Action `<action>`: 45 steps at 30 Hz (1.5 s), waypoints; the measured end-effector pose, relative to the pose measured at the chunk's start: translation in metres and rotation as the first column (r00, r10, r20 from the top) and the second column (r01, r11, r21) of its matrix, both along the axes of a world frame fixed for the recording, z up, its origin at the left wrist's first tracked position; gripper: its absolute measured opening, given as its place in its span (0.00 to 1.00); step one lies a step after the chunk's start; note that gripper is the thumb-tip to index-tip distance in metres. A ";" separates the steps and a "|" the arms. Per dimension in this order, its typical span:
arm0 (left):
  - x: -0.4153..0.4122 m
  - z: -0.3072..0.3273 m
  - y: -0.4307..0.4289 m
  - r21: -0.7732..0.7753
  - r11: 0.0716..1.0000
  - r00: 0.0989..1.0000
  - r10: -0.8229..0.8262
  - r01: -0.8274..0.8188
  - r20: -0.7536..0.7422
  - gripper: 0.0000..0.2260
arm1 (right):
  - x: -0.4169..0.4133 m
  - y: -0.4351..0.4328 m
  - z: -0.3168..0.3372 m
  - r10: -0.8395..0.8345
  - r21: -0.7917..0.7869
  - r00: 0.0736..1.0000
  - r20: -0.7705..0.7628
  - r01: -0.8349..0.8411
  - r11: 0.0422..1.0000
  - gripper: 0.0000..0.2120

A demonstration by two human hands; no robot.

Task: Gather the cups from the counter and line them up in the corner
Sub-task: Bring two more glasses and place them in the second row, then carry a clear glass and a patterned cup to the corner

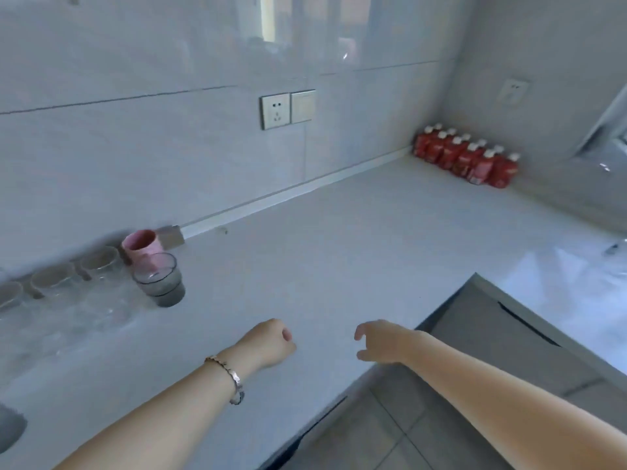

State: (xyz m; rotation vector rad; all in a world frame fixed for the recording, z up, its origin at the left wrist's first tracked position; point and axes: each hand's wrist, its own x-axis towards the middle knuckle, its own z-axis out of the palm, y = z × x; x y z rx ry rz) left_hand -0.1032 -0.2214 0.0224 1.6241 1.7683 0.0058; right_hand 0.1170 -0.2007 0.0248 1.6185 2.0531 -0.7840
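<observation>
- We see a pale counter (339, 239) running along a tiled wall (169, 147) and turning at the far right corner
- Our left hand (268, 344) hangs over the near part of the counter, curled into a loose fist and holding nothing; a bracelet (227, 374) circles its wrist
- Our right hand (380, 340) hovers just right of the left one, apart from it, with the fingers partly spread and bent, and likewise holds nothing
- The cups stand at the left, against the wall: a pink cup (139, 245) is the farthest, and a smoky grey glass (159, 279) stands just in front of it, nearer to us
- Left of these, three clear glasses form a row along the wall: the first (100, 259), the second (51, 279), and the third (10, 295) at the left edge of the view; whether they touch one another we cannot tell, owing to blur
- A double socket plate (288, 108) sits on the wall at mid-height
- A group of red bottles with white caps (468, 157) occupies the far right corner, well apart from the cups
- A grey cabinet front (492, 334) shows below the counter edge at the near right
</observation>
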 end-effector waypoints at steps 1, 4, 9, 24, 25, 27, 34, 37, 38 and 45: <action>0.032 0.002 0.010 0.008 0.999 0.999 -0.054 0.054 -0.011 0.10 | 0.034 0.001 0.007 -0.041 0.017 0.999 0.014 0.041 0.999 0.22; 0.124 0.011 0.034 0.026 0.978 0.978 -0.205 0.206 -0.032 0.04 | 0.131 -0.002 0.027 -0.181 0.050 0.981 0.070 0.178 0.983 0.21; 0.251 0.022 0.066 0.033 0.914 0.912 -0.400 0.404 -0.085 0.06 | 0.265 -0.023 0.042 -0.398 0.052 0.911 0.110 0.395 0.917 0.22; 0.597 0.011 0.220 0.069 0.627 0.629 -0.761 0.776 -0.156 0.13 | 0.571 -0.007 0.041 -0.848 0.148 0.519 0.103 0.835 0.529 0.21; 0.619 0.010 0.227 0.077 0.619 0.623 -0.768 0.782 -0.152 0.16 | 0.586 -0.003 0.039 -0.860 0.152 0.500 0.099 0.847 0.510 0.21; 0.662 0.007 0.237 0.108 0.624 0.633 -0.764 0.774 -0.126 0.20 | 0.614 0.003 0.034 -0.881 0.150 0.465 0.093 0.868 0.474 0.21; 0.796 -0.015 0.251 0.222 0.761 0.764 -0.639 0.610 0.093 0.26 | 0.704 0.017 0.012 -0.904 0.130 0.426 0.030 0.895 0.426 0.19; 0.840 -0.035 0.258 0.241 0.844 0.830 -0.525 0.479 0.186 0.30 | 0.740 0.024 0.001 -0.889 0.136 0.458 -0.013 0.881 0.453 0.18; 0.853 -0.042 0.260 0.237 0.873 0.850 -0.476 0.425 0.228 0.33 | 0.753 0.025 -0.003 -0.883 0.134 0.469 -0.027 0.877 0.462 0.18; 0.898 -0.081 0.260 0.248 0.960 0.913 -0.213 0.130 0.348 0.32 | 0.813 0.024 -0.026 -0.829 0.058 0.557 -0.040 0.830 0.555 0.18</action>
